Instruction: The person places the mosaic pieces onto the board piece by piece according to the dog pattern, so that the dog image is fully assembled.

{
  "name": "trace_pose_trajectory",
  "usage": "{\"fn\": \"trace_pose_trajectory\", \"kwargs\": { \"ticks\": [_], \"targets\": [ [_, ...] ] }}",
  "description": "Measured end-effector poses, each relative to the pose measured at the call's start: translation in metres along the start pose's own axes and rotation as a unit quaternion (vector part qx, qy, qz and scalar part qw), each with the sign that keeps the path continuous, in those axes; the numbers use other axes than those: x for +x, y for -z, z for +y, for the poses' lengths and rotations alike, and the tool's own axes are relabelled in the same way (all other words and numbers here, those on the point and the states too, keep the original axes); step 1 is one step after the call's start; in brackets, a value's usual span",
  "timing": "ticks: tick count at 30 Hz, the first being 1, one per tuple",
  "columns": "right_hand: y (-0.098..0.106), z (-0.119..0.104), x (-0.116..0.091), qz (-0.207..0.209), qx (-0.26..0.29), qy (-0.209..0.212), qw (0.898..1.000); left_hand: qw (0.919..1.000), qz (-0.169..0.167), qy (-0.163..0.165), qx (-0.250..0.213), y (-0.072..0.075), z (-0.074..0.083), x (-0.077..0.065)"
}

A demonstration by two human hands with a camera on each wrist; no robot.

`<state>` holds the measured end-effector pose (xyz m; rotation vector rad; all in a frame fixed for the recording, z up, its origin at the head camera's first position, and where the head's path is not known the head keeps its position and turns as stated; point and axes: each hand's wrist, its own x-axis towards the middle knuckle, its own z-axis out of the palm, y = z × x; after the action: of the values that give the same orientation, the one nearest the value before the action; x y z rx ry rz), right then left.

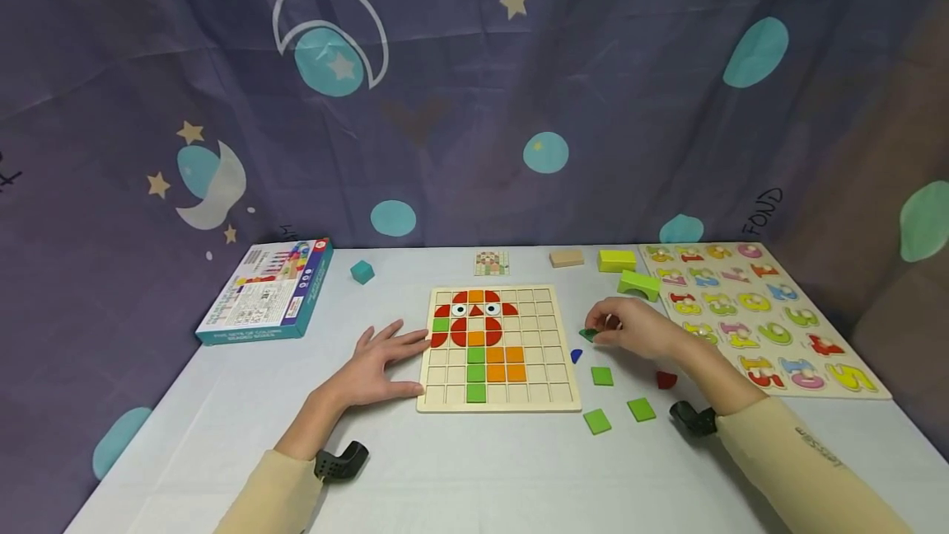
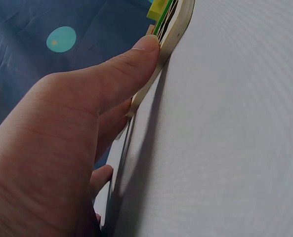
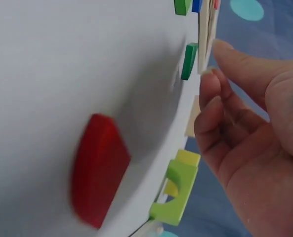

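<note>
A wooden grid board (image 1: 549, 398) lies on the table, partly filled with red, orange and green pieces and two eye pieces. My left hand (image 1: 378, 367) rests at its left edge, fingers spread and touching the side; in the left wrist view the thumb (image 2: 146, 43) presses on the board's rim. Right of the board, my right hand (image 1: 630, 326) hovers with bent fingers over a dark green piece (image 1: 588, 335). In the right wrist view that green piece (image 3: 188, 61) lies on the table just beyond the parted thumb and fingertips.
Nearby lie a blue piece (image 1: 576, 356), a red piece (image 1: 666, 380) and several light green squares (image 1: 602, 376). Behind are a pattern card (image 1: 492, 263), wooden blocks (image 1: 617, 260) and a teal cube (image 1: 362, 272). A number puzzle (image 1: 838, 377) lies right, a box (image 1: 259, 291) left.
</note>
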<state>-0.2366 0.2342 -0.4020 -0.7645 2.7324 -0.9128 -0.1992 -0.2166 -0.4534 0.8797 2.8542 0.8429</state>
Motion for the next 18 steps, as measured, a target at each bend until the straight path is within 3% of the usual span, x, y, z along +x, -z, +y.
{"fn": "trace_pose_trajectory", "kwargs": {
  "ticks": [11, 18],
  "targets": [
    [-0.001, 0.003, 0.018, -0.044, -0.032, -0.005, 0.999, 1.0, -0.003, 0.001, -0.004, -0.001, 0.001, 0.0],
    [-0.001, 0.005, 0.019, -0.042, -0.018, 0.002, 0.999, 1.0, 0.003, -0.008, 0.002, -0.001, 0.0, 0.0]
  ]
}}
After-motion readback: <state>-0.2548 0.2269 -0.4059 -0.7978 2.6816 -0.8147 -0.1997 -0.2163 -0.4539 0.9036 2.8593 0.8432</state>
